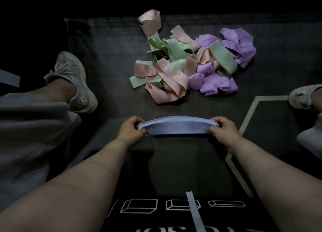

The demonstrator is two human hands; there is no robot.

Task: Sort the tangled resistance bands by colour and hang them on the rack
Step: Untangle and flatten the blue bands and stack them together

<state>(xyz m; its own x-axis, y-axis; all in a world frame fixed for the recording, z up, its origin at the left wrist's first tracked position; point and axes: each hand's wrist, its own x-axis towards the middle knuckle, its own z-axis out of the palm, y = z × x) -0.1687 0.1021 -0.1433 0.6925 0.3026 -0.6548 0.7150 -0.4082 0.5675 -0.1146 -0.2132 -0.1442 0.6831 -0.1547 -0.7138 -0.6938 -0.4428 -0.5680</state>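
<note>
A light blue zippered pouch (177,127) is stretched flat between my hands above the dark mat. My left hand (131,129) pinches its left end and my right hand (222,131) pinches its right end. Beyond it, a tangled heap of resistance bands lies on the mat: pink bands (169,82), green bands (176,48) and purple bands (231,45) knotted together. One pink loop (150,21) stands at the heap's far edge. No rack is in view.
My left foot in a grey sneaker (75,82) rests on the dark mat (108,61) to the left; my right shoe (303,96) is at the right edge. A pale strap (194,211) hangs over the printed black cloth below.
</note>
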